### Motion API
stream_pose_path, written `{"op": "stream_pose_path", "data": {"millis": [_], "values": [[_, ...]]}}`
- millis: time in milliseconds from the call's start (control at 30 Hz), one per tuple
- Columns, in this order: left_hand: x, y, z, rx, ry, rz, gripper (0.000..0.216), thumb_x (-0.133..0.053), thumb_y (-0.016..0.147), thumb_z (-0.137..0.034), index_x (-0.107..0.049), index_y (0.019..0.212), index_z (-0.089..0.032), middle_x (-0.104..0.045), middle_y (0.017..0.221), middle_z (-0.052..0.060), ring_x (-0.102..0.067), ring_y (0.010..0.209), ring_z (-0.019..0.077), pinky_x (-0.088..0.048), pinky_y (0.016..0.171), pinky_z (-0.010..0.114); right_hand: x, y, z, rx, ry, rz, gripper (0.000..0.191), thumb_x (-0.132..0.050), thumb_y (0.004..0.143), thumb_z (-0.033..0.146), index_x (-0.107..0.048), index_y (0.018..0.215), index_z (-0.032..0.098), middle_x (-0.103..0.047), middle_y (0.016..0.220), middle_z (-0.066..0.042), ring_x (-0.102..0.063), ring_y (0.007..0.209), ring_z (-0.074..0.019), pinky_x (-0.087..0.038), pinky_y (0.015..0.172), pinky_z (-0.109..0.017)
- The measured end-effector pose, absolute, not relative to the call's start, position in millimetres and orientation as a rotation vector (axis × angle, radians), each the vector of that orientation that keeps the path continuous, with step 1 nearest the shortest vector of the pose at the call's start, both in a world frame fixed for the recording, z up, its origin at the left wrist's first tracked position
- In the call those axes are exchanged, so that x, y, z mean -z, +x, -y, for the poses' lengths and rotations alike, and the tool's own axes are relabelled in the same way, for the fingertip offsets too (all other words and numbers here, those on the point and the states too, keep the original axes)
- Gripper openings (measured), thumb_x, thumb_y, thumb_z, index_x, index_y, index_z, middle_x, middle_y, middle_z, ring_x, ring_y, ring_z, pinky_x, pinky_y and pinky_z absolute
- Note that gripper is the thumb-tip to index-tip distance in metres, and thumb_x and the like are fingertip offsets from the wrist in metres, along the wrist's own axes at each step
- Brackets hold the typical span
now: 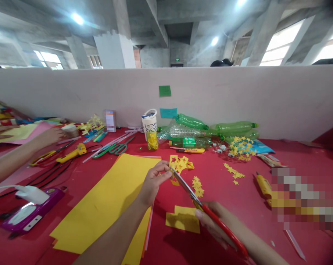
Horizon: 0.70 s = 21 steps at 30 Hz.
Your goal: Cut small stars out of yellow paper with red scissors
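the right hand (210,221) is at the near right, its grip closed around the red handles of the scissors (185,187). the blades run up and left from that hand, and their tips end right at the fingertips of the left hand (153,182). the left grip is pinched, thumb and forefinger pressed together just beside the blade tips; whatever sits between them is too small to make out. the left forearm lies across a big yellow sheet (106,206) that is spread flat on the red worktop (238,209).

just right of the blades lies a small cluster of yellow stars (198,187), and under the scissors, nearer the person, a yellow scrap (183,221). just beyond the left fingertips lie more cut star pieces (182,163). a yellow glue gun (264,186) lies well off to the right. against the far partition lie green bottles (210,132) on their sides, with a paper cup (149,123) standing to their left. at the far left, a co-worker's hand (49,136) rests near green-handled scissors (117,148).
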<state>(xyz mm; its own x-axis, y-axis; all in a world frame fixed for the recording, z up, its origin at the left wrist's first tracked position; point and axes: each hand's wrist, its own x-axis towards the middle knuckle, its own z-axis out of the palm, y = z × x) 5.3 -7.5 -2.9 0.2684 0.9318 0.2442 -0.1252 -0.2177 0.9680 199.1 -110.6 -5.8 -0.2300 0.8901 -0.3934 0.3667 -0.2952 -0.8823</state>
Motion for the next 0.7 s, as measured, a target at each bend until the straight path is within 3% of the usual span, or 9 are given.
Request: {"op": "stream_pose_path", "data": {"millis": [700], "values": [[4.0, 7.1, 9.6, -1.265, 1.517, -0.756, 0.019, -0.054, 0.080, -0.020, -0.056, 0.061, -0.016, -0.044, 0.079, 0.002, -0.044, 0.082, 0.0159, -0.033, 0.078, 0.026, 1.2, 198.9, 109.3, -1.562, -1.623, 1.418, 0.047, -0.058, 0.070, 0.062, -0.039, 0.060, 0.020, -0.031, 0.036, 0.011, -0.026, 0.025, -0.0028, -0.018, 0.026, -0.015]]}}
